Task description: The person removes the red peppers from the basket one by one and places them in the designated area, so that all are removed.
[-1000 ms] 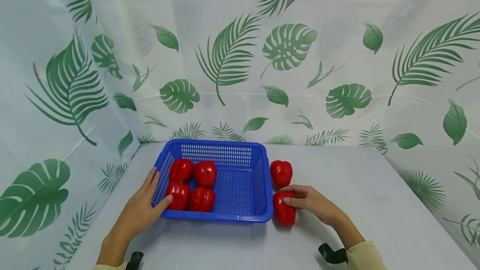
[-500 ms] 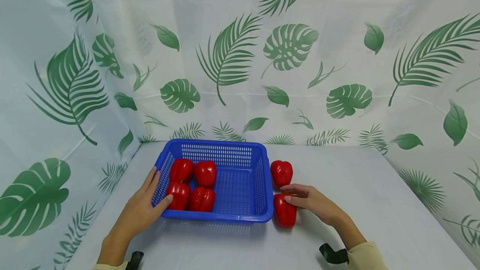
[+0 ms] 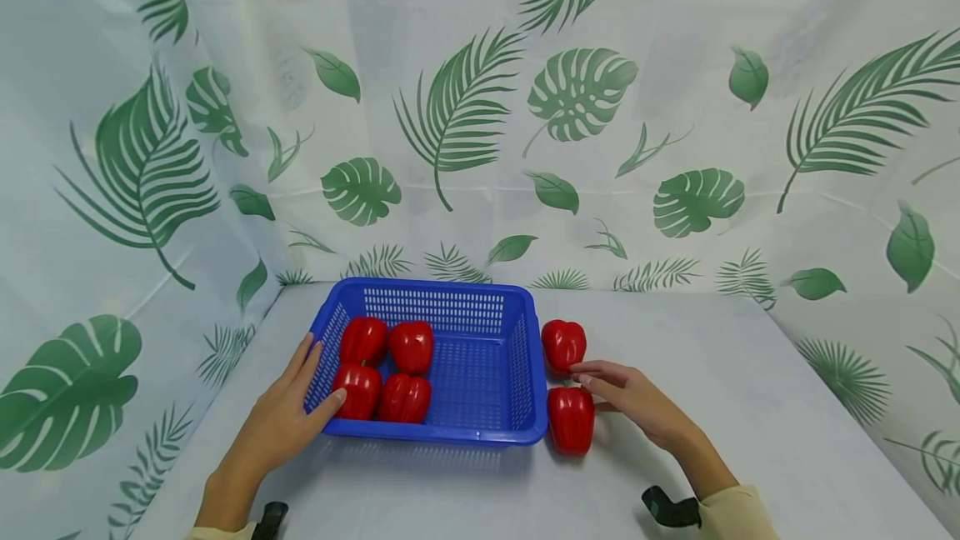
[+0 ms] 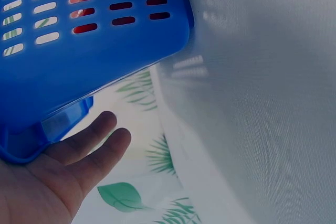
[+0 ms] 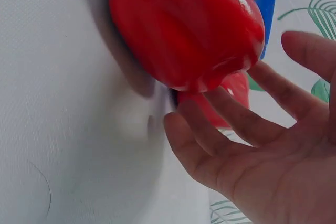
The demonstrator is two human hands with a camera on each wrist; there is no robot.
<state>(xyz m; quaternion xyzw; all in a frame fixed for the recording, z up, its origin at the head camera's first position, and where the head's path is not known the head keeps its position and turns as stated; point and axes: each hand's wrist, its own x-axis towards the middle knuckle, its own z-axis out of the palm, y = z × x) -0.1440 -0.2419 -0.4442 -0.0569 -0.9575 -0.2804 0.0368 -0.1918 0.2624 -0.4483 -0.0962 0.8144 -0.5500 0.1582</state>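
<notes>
From my station I see the left hand [image 3: 273,423], fingers spread against the blue basket [image 3: 465,435]. The right hand [image 3: 637,404] (fingers slightly parted) is at the nearer loose red pepper [image 3: 571,425].

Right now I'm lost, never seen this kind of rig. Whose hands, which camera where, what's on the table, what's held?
No robot: a person works bare-handed. The wide picture comes from a head-worn camera, the two close-ups from one camera on each wrist. On the white table stands a blue basket with four red peppers in it. Outside it, along its right side, lie a near pepper and a far pepper. The left hand rests on the basket's near left corner, thumb over the rim. The right hand, at the near pepper, grips nothing; whether it touches is unclear.
</notes>
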